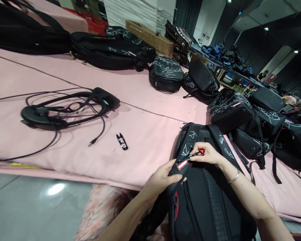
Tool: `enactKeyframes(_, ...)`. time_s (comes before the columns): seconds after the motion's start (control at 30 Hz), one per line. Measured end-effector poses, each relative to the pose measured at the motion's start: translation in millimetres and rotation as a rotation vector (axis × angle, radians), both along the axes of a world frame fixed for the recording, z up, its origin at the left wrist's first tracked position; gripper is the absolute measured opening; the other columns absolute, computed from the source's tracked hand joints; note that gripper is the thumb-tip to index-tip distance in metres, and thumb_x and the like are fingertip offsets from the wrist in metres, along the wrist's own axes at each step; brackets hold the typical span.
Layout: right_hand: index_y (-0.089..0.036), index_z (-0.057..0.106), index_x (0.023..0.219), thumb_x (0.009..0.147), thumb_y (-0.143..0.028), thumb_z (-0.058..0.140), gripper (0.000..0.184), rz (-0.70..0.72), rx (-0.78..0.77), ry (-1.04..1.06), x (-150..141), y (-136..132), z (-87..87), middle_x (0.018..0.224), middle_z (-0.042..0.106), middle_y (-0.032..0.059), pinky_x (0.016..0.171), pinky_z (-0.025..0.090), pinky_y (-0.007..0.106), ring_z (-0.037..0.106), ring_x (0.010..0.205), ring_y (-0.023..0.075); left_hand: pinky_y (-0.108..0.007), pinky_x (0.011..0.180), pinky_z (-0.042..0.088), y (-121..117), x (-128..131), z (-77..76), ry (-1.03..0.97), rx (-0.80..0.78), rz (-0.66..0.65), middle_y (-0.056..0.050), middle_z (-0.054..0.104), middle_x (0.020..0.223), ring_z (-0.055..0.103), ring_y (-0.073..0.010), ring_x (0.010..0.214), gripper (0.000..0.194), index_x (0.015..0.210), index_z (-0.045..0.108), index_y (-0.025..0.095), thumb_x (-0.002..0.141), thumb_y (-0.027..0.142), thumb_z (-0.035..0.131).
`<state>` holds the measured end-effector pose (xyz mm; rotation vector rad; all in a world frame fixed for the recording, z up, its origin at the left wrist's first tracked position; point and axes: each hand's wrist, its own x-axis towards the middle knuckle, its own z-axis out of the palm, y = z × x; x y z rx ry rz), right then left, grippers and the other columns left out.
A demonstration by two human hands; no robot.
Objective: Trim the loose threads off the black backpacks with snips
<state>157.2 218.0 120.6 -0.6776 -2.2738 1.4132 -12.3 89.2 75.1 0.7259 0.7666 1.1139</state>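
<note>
Black fabric comes closest to my view: a backpack slants from the bottom of the frame up to the right of centre, its strap side facing me. I see a matte body, a dotted strip down the back panel, a red-edged opening on its left side, and straps marked with jagged white scribbles. On the left-hand shoulder strap sits a small red-and-white label. The left hand has that strap pinched between thumb and fingers beside the label. The right hand, a bracelet at its wrist, has its fingers pressed together on a small black-and-red item, which reaches the strap at the label's upper end; I cannot tell exactly what it is.

Left of the hands, on the pink-covered table, I have black thread snips lying loose, and farther left a looped black headset-like device tangled in cables, one plug near the snips. More black bags with white drawings line the upper part of the frame, a cardboard box behind them at upper centre.
</note>
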Motion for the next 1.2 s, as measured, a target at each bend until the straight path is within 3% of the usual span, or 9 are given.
enactKeyframes(0.1, -0.013, 0.058, 0.081, 0.066, -0.033, 0.071, 0.028, -0.204, 0.064, 0.052, 14, 4, -9.8, 0.067, 0.053, -0.0008, 0.054, 0.038, 0.020, 0.047, 0.057, 0.0079, -0.028, 0.067, 0.046, -2, -4, 0.8, -0.097, -0.011, 0.038, -0.006, 0.059, 0.094, 0.058, -0.0157, 0.073, 0.066, 0.123, 0.043, 0.018, 0.063, 0.025, 0.070)
enactKeyframes(0.17, -0.014, 0.058, 0.086, 0.068, -0.034, 0.069, 0.029, -0.252, 0.150, 0.045, 23, 6, -15.6, 0.070, 0.055, 0.0005, 0.057, 0.040, 0.022, 0.049, 0.060, 0.0097, -0.025, 0.063, 0.045, -3, -5, 1.2, -0.124, -0.038, 0.056, -0.006, 0.059, 0.091, 0.058, -0.0151, 0.070, 0.069, 0.126, 0.040, 0.020, 0.064, 0.024, 0.069)
enactKeyframes(0.3, -0.017, 0.061, 0.090, 0.072, -0.033, 0.067, 0.025, -0.249, 0.418, 0.020, 35, 9, -19.2, 0.077, 0.061, 0.0033, 0.069, 0.042, 0.028, 0.054, 0.073, 0.0148, -0.023, 0.059, 0.045, -1, -5, -2.1, -0.135, -0.062, 0.036, -0.005, 0.059, 0.087, 0.058, -0.0158, 0.069, 0.070, 0.127, 0.040, 0.019, 0.064, 0.024, 0.070)
enactKeyframes(0.43, -0.019, 0.062, 0.089, 0.073, -0.032, 0.067, 0.021, -0.137, 0.605, 0.048, 35, 12, -13.3, 0.079, 0.064, 0.0033, 0.079, 0.041, 0.034, 0.055, 0.078, 0.0167, -0.023, 0.063, 0.046, 0, -4, -6.9, -0.129, -0.045, 0.018, -0.006, 0.056, 0.095, 0.059, -0.0167, 0.074, 0.066, 0.126, 0.042, 0.020, 0.065, 0.025, 0.069)
enactKeyframes(0.63, -0.018, 0.059, 0.093, 0.080, -0.032, 0.060, 0.019, -0.028, 0.631, 0.065, 26, 14, -8.6, 0.089, 0.061, 0.0067, 0.080, 0.044, 0.034, 0.055, 0.089, 0.0179, -0.027, 0.072, 0.046, 1, -5, -10.5, -0.163, -0.015, 0.004, -0.003, 0.052, 0.089, 0.054, -0.0139, 0.077, 0.062, 0.124, 0.045, 0.023, 0.067, 0.022, 0.068)
enactKeyframes(0.9, -0.016, 0.057, 0.089, 0.081, -0.028, 0.059, 0.014, 0.038, 0.718, 0.075, 18, 15, -12.9, 0.085, 0.060, 0.0067, 0.077, 0.044, 0.032, 0.055, 0.086, 0.0168, -0.025, 0.067, 0.045, 2, -6, -17.0, -0.195, 0.037, -0.035, -0.003, 0.052, 0.089, 0.052, -0.0117, 0.072, 0.061, 0.126, 0.043, 0.023, 0.069, 0.021, 0.065)
enactKeyframes(1.2, -0.017, 0.058, 0.085, 0.081, -0.030, 0.059, 0.014, 0.060, 0.703, 0.079, 17, 17, -13.3, 0.083, 0.061, 0.0062, 0.076, 0.044, 0.031, 0.056, 0.083, 0.0158, -0.026, 0.069, 0.045, 2, -6, -12.4, -0.196, -0.007, -0.042, -0.005, 0.053, 0.099, 0.053, -0.0115, 0.073, 0.061, 0.125, 0.045, 0.023, 0.068, 0.020, 0.065)
